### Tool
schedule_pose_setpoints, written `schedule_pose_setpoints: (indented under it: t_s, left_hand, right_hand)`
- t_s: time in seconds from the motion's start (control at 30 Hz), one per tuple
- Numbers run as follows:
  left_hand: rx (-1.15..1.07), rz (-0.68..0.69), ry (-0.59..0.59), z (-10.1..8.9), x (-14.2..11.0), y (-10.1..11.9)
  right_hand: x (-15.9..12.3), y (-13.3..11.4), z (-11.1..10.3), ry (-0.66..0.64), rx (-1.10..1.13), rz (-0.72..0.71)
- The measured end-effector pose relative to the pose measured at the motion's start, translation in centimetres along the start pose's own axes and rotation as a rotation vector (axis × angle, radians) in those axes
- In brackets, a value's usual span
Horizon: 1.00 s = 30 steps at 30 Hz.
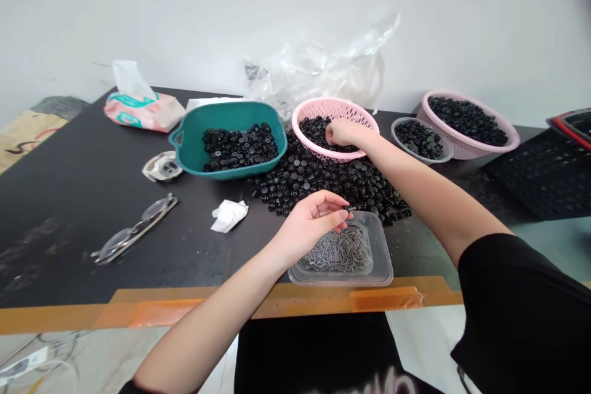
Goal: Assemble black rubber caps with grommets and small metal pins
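My left hand point(318, 215) is closed in a pinch above a clear plastic container point(386, 258). Between its thumb and fingers is a small black part with a ridged metal end point(351, 209), perhaps a screw or spring. Many thin metal screws or pins point(339, 251) lie in the container. My right hand point(341, 133) reaches into a pink basket point(369, 118) of small black plastic parts point(316, 129). Its fingers are bent together among those parts, and what they hold is hidden. A heap of black round caps point(300, 175) spreads on the table in front of the basket.
Left of the basket stands a green tub point(184, 141) of black discs. A clear bowl point(397, 135) and another pink basket point(471, 146) are on the right. Tissues point(143, 109), a tape roll point(161, 166), eyeglasses point(133, 231) and crumpled paper point(229, 215) lie left. Plastic bags point(318, 74) sit behind.
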State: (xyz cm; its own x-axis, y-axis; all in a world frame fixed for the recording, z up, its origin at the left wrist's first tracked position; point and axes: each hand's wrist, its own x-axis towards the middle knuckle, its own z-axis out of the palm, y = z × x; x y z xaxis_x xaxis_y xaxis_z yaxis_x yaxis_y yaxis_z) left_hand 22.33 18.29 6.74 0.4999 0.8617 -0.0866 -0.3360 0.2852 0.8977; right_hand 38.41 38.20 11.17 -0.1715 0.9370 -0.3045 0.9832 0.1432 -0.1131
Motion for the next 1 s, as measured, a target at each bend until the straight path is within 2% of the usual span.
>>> schedule_pose_setpoints:
  t_s: [0.17,0.3,0.4,0.47,0.57,0.67,0.77,0.83,1.0]
  left_hand:
    - [0.029,0.003,-0.003,0.0,-0.1,0.1]
    - [0.038,0.034,0.027,0.1,-0.2,0.1]
    - [0.036,0.063,0.059,0.2,-0.4,0.1]
    - [0.03,0.071,0.077,0.2,-0.5,0.1]
    - [0.005,0.067,0.095,0.3,-0.6,0.1]
    - [0.023,0.111,0.1,0.4,-0.7,0.0]
    - [0.085,0.18,0.095,0.5,-1.0,0.2]
    - [0.133,0.199,0.106,0.4,-1.2,0.5]
    - [0.293,0.265,0.12,0.2,-1.4,0.6]
  right_hand:
    - [-1.5,0.9,-0.2,0.136,0.185,0.012]
    - [-6.0,1.7,-0.1,0.292,0.426,-0.068]
    - [-11.0,2.2,1.8,0.314,0.632,-0.177]
    - [-14.2,2.3,3.7,0.356,0.991,-0.282]
    - [-17.5,1.7,6.7,0.411,1.19,-0.276]
    - [-18.5,1.1,8.9,0.443,1.313,-0.293]
    - [-18.2,1.1,10.0,0.351,1.486,-0.358]
    - [-18.0,1.1,10.3,0.281,1.57,-0.357]
    - [-18.6,0.6,9.9,0.205,1.609,-0.307]
